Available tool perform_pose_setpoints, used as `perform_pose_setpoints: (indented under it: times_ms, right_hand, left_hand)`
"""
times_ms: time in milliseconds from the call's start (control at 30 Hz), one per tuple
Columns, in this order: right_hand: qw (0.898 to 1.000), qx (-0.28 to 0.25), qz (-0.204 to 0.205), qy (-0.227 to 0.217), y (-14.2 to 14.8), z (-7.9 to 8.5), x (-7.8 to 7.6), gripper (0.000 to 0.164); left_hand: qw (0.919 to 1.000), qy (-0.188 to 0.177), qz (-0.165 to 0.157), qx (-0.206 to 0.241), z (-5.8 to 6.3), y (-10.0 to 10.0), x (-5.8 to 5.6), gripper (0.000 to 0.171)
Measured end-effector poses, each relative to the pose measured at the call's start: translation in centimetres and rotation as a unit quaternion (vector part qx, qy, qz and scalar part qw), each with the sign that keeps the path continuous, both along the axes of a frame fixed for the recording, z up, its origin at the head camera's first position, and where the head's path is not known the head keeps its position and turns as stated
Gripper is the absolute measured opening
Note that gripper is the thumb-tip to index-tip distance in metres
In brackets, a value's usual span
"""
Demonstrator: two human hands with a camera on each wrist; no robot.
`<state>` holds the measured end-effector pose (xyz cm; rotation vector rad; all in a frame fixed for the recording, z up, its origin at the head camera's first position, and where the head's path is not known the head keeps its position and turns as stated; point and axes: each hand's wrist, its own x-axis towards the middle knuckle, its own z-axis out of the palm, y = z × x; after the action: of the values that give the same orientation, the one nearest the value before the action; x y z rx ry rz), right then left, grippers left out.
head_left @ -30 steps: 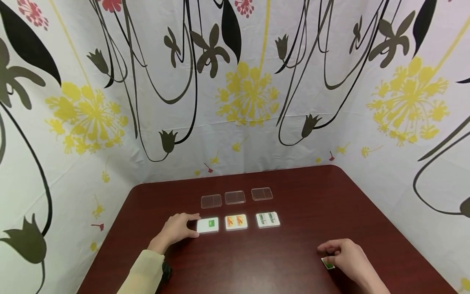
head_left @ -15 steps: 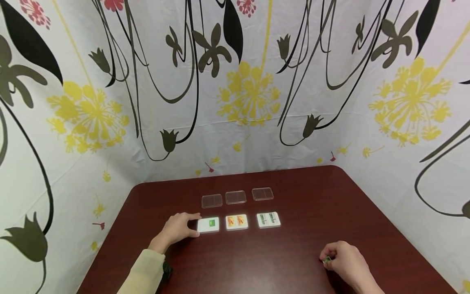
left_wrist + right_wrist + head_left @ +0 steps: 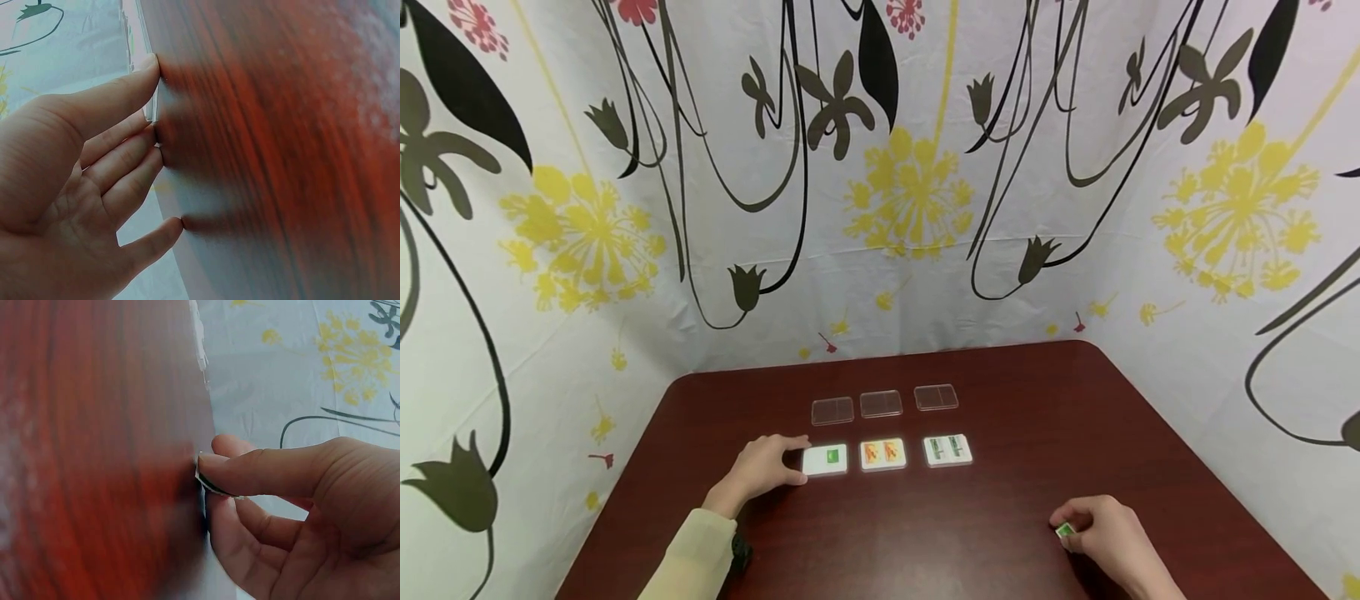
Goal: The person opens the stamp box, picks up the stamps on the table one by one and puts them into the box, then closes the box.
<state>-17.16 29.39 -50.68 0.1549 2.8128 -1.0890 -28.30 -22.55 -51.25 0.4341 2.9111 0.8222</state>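
On the left, my left hand holds a clear tray with a white insert at its left end, thumb at the near corner and index finger at the far one. A single green square picture shows on the right half of that tray. In the left wrist view the thumb presses the edge of the clear plastic tray, while other fingertips rest on the table. Toward the right front, my right hand pinches a small green-and-white square card between thumb and fingers. In the right wrist view the thumb bends the card slightly, close over the tabletop.
Beside the held tray lie one with two orange pictures and one with two grey-green pictures. Behind them stand three clear plastic lids or trays in a row, one being the middle clear tray. A flower-patterned curtain surrounds the dark red table.
My right hand has picked the small green card off the table and now tilts it up between thumb and fingers. My left hand stays at the left tray.
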Motion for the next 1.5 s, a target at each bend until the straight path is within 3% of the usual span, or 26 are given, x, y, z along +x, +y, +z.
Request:
perform_pose_setpoints:
  times_ms: [300, 533, 867, 1167, 1500]
  right_hand:
    - [0.999, -0.03, -0.004, 0.017, 0.1, 0.1, 0.4, 0.018]
    - [1.0, -0.02, -0.018, 0.016, 0.2, 0.4, 0.1, 0.007]
    - [0.999, -0.037, -0.01, 0.027, 0.1, 0.4, 0.1, 0.028]
    - [0.995, -0.064, -0.009, 0.077, -1.2, 1.2, -0.4, 0.025]
    - [0.987, -0.131, 0.0, 0.093, -2.9, 2.1, -1.5, 0.027]
  left_hand:
    - [1.0, 0.0, 0.003, 0.005, -0.1, 0.0, 0.1, 0.061]
    - [1.0, 0.002, 0.003, 0.004, 0.0, -0.1, 0.3, 0.06]
    - [1.0, 0.0, -0.001, 0.005, 0.0, -0.2, 0.3, 0.06]
    - [1.0, -0.003, 0.004, 0.008, 0.0, -0.2, 0.3, 0.06]
    - [1.0, 0.002, -0.003, 0.003, 0.2, 0.0, 0.0, 0.06]
